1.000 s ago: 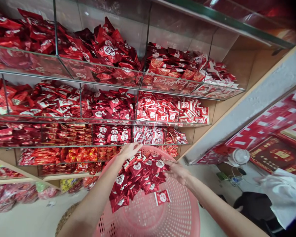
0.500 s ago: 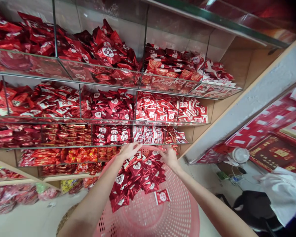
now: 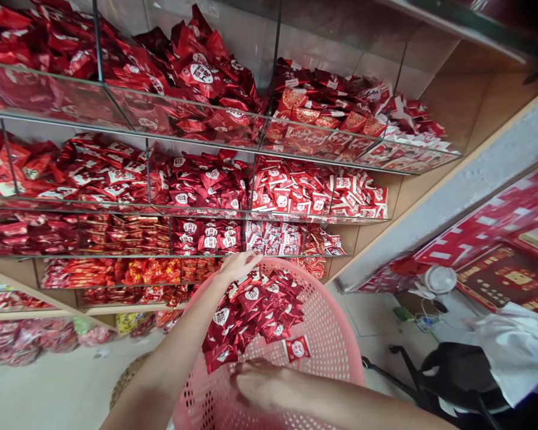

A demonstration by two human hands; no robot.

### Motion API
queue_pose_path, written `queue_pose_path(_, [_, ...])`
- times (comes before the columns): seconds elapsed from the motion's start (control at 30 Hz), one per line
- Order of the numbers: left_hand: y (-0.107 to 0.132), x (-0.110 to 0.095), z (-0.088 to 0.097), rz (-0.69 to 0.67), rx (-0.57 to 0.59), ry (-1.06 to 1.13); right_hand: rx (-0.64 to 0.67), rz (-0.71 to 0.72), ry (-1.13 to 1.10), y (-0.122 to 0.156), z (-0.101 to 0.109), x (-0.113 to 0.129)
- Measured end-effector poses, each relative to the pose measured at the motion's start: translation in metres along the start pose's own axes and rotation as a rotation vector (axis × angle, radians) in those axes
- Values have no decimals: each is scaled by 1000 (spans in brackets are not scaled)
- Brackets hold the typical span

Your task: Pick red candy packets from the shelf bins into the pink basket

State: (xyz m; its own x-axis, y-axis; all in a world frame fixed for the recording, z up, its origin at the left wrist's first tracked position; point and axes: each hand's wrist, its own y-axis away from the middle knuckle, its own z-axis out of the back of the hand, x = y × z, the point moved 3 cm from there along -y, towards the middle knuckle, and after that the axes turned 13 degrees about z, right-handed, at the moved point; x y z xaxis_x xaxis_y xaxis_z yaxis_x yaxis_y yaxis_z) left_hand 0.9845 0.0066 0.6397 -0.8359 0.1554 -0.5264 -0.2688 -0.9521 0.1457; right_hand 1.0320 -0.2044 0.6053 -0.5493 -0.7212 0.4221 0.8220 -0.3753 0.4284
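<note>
A pink perforated plastic basket (image 3: 341, 334) stands tilted in front of me, its far rim against the shelves. Dark red snack packets (image 3: 260, 310) with white labels lie heaped in its far part, and a single brighter red packet (image 3: 297, 349) lies apart, to the right of the heap. My left hand (image 3: 241, 266) grips the far rim of the basket, fingers over its edge. Low inside the basket, just nearer than the heap, is my right hand (image 3: 260, 381); its fingers are curled and smeared by motion, and whether they hold anything is hidden.
Glass-fronted shelves (image 3: 197, 140) full of red packets rise ahead in several rows. Bagged goods (image 3: 31, 341) lie on the floor at the lower left beside a woven round thing (image 3: 125, 376). On the right are a black chair (image 3: 452, 376) with white cloth (image 3: 515, 352) and cables.
My right hand has let go of the basket's far rim and come back toward me, into the basket. My left hand stays on the rim. The view has shifted slightly.
</note>
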Motion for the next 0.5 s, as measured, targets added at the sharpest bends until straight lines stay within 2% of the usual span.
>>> queue_pose_path(0.07, [-1,2,-1,6,8,6,-15,39,43,-12,-10,4])
queue_pose_path(0.13, [-2,3,-2,12,12,12,-53,77,59,-18,-12,6])
queue_pose_path(0.2, [-2,3,-2,15,14,16,-62,85,55,-21,-11,5])
queue_pose_path(0.37, [-4,1,-1,15,13,-6,-110,3,31,-24,-8,-1])
queue_pose_path(0.5, [-4,0,-1,29,9,-40,-103,35,-18,-15,1,-3])
